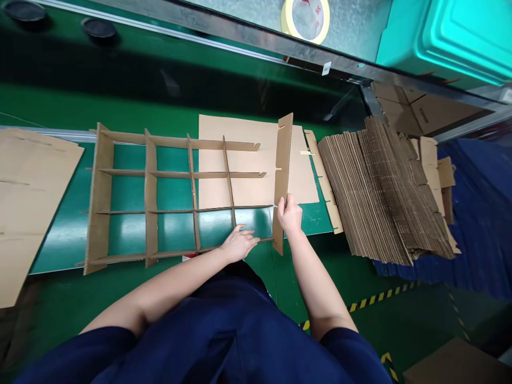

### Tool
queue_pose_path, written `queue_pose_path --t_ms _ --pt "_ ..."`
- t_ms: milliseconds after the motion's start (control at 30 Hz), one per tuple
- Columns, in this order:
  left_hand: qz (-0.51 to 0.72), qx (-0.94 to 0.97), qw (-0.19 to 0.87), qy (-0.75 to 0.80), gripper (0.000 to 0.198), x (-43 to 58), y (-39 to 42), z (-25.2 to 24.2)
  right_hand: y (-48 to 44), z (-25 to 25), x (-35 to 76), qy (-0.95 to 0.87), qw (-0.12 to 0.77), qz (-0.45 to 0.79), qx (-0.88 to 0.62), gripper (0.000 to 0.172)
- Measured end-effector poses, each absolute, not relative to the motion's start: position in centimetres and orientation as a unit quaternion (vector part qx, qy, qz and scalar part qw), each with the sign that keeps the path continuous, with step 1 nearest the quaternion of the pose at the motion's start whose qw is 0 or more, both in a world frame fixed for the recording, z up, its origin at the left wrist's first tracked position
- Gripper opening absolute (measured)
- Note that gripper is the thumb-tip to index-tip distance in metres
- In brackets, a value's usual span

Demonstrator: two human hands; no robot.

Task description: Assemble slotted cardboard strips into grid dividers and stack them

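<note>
A cardboard divider grid of crossed slotted strips stands on the green conveyor belt. My right hand is closed on an upright slotted cardboard strip at the grid's right end. My left hand rests with fingers stretched on the grid's nearest lengthwise strip, close to that end. A flat cardboard sheet lies under the grid's right part.
A fanned stack of slotted cardboard strips lies to the right. Flat cardboard sheets lie at the left. A tape roll and a teal bin sit on the far shelf. Yellow-black floor tape runs at lower right.
</note>
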State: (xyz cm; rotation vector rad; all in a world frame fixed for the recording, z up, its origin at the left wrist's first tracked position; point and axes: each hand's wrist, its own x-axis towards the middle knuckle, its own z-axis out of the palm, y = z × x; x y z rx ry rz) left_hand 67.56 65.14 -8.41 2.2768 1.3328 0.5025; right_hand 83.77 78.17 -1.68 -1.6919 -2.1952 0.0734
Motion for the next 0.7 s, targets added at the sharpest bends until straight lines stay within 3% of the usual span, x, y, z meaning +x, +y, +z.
queue_pose_path --t_ms 533,700 --pt "0.202 0.822 0.196 0.495 0.029 67.7 65.1 -8.3 79.7 -4.3 80.9 -0.797 0.104 0.059 -0.592 0.024" --pt "0.232 0.792 0.122 0.551 0.037 66.8 68.2 -6.3 79.1 -5.1 80.8 -0.793 0.087 0.048 -0.601 0.026"
